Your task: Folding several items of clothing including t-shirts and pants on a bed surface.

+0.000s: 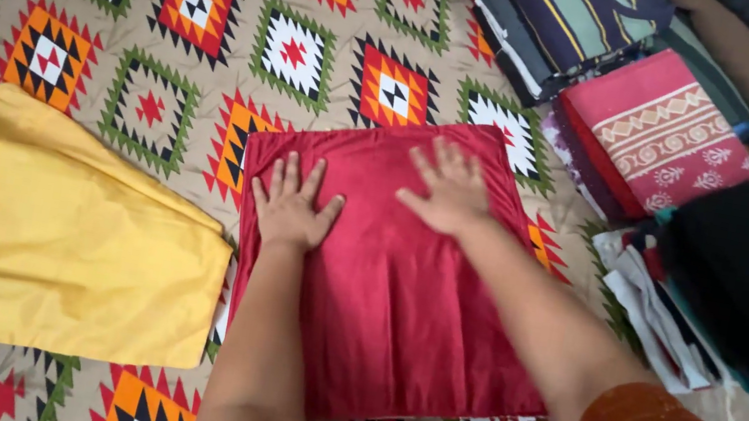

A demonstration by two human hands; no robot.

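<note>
Both forearms reached in; left hand [292,205] and right hand [447,190] lay flat, fingers spread, gripping nothing, on red folded cloth [394,275] over patterned sheet [174,15] (yellow cloth [47,227] just beside). Smoothing probably worked best pressing outward evenly toward the edges.

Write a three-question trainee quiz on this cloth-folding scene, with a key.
1. True or false: both hands lie flat on the red cloth.
2. Which colour is the cloth lying to the left of the red one? A) yellow B) blue C) white
3. What kind of surface lies under the cloths?

Key:
1. True: the left hand and right hand press palm down, fingers spread.
2. A: the yellow cloth.
3. A patterned sheet with diamond motifs.
</note>
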